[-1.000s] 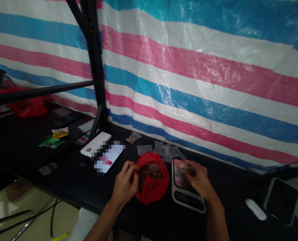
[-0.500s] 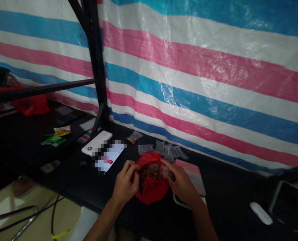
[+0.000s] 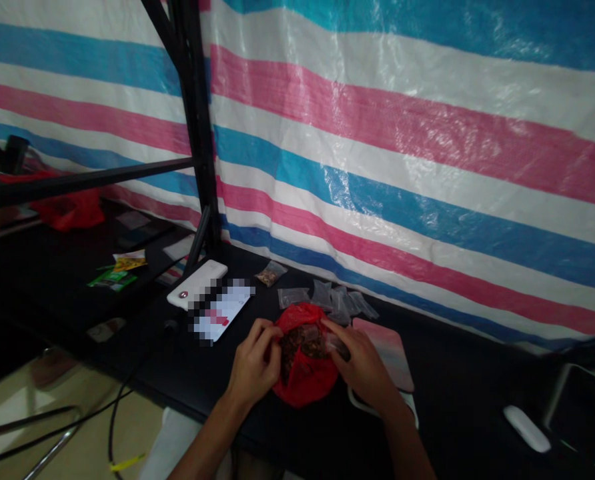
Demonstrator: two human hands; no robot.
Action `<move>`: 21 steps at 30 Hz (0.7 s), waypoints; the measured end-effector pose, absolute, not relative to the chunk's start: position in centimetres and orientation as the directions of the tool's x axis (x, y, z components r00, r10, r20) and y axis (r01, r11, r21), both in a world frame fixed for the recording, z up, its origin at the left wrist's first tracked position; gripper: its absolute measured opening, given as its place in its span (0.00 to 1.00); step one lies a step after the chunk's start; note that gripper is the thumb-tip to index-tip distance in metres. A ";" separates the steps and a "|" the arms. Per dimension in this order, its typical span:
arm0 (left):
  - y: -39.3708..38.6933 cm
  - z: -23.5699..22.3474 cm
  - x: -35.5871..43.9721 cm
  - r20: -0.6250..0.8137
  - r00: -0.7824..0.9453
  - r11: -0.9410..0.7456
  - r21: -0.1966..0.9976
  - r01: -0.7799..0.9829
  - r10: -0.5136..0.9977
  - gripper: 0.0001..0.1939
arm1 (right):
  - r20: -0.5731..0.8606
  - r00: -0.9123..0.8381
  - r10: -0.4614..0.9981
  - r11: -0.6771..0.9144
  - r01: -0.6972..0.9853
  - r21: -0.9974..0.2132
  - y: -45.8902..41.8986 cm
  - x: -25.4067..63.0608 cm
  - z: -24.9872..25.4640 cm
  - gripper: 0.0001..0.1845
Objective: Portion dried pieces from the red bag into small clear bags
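A red plastic bag (image 3: pixel 307 387) stands wide open on the black table, filled with small brown dried pieces (image 3: pixel 291 348). My left hand (image 3: pixel 255 360) pinches the bag's left rim with curled fingers. Over the right side of the opening, my right hand (image 3: pixel 360 363) is closed on a small clear plastic bag (image 3: pixel 331 343), partly hidden by the fingers. Just behind the red bag lie several flat clear bags (image 3: pixel 342 303). Farther back sits a small clear bag with brown pieces (image 3: pixel 269 275) inside.
Left of the red bag are a lit phone (image 3: pixel 227 310) and a white power bank (image 3: pixel 197 283). A pink-and-white pad-like object (image 3: pixel 387 353) lies beneath my right forearm. A white mouse-shaped object (image 3: pixel 526 429) rests far right. A black metal post (image 3: pixel 200 133) rises at the back left.
The whole view has shifted slightly. Both hands keep nearly the same places at the red bag, with little visible movement.
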State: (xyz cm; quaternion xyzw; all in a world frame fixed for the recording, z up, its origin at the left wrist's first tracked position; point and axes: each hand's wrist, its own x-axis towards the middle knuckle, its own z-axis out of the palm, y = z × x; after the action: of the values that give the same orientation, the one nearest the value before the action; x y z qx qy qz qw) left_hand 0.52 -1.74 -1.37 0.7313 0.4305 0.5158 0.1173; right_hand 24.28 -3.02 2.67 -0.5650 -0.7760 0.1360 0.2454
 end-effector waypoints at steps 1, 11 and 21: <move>-1.7 -1.4 0.5 0.653 0.097 -0.601 0.616 0.509 0.751 0.11 | 0.237 -0.244 0.940 0.333 0.806 -0.490 -3.0 24.4 2.7 0.30; -1.7 -1.3 0.5 0.649 0.103 -0.601 0.616 0.509 0.753 0.10 | 0.337 -0.040 0.941 0.181 0.899 -0.399 -3.0 30.3 4.0 0.24; -1.8 -1.2 0.5 0.666 0.093 -0.608 0.604 0.516 0.740 0.10 | 0.325 0.058 0.944 0.158 0.785 -0.599 -4.0 32.9 4.2 0.31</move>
State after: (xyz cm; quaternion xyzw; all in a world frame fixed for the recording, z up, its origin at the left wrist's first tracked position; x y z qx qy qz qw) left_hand 0.51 -1.80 -1.22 0.7312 0.4295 0.5188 0.1082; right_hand 32.90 -3.95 4.15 -0.6387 -0.6767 0.1142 0.3481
